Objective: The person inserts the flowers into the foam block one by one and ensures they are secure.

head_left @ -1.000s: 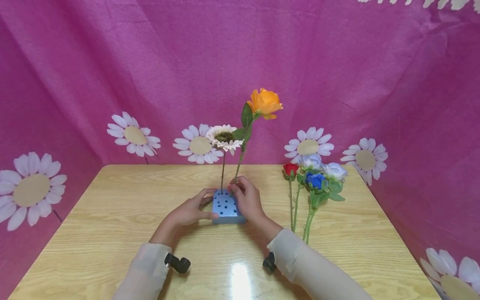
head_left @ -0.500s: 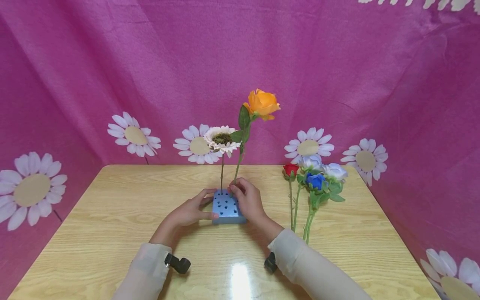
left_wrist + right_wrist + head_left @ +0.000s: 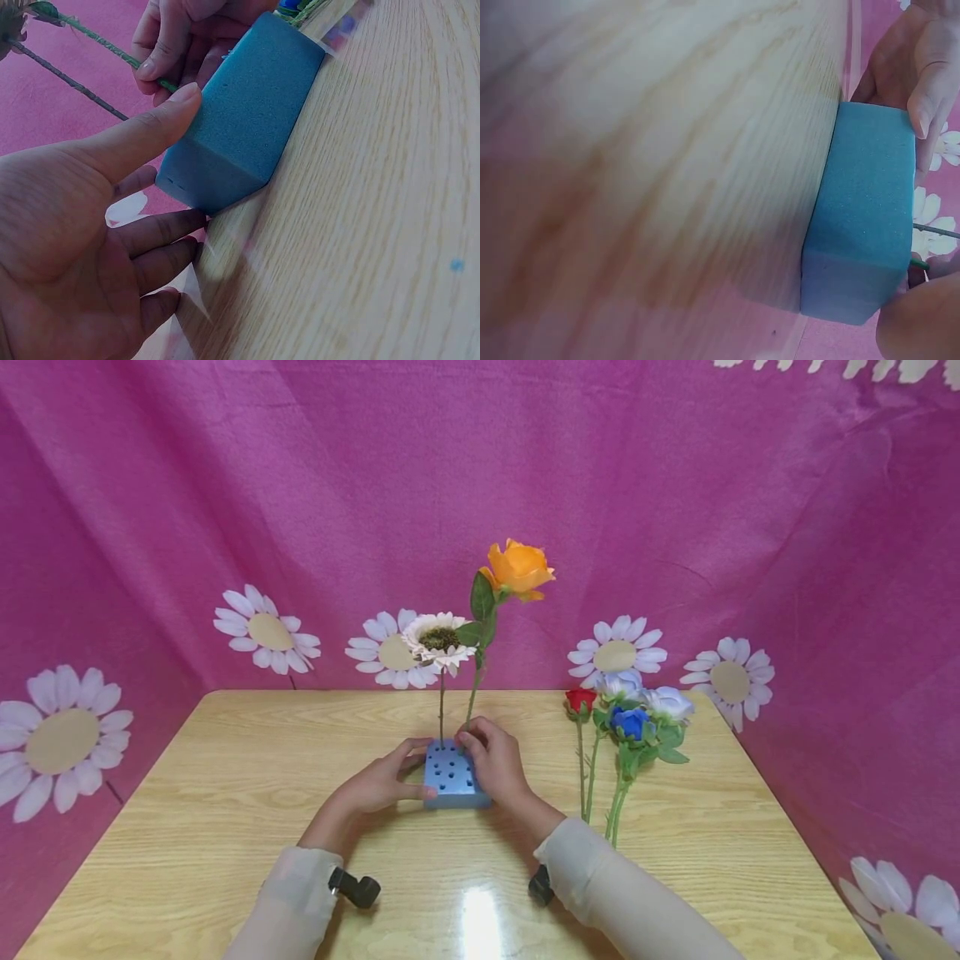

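A blue foam block [image 3: 452, 787] with several holes in its top sits on the table. My left hand [image 3: 381, 779] steadies its left side, thumb at the front top edge and fingers spread along the side; in the left wrist view the thumb [image 3: 161, 127] lies against the block. My right hand [image 3: 497, 764] pinches the green stem of an orange rose [image 3: 519, 568] low down, right at the block's back right top. The stem's lower end is hidden by the fingers. A white daisy-like flower [image 3: 438, 641] stands upright in a back hole, its head overlapping the rose's leaf.
To the right on the wooden table [image 3: 225, 777] lie a red rose [image 3: 580, 700], a blue rose [image 3: 630, 723] and pale white-blue flowers [image 3: 667, 702], stems toward me. A pink cloth [image 3: 450, 485] with printed daisies hangs behind and at both sides.
The orange rose's bloom has shifted left and slightly down, with my right hand still at its stem. The white flower's head has leaned a little left. The left hand has stayed put.
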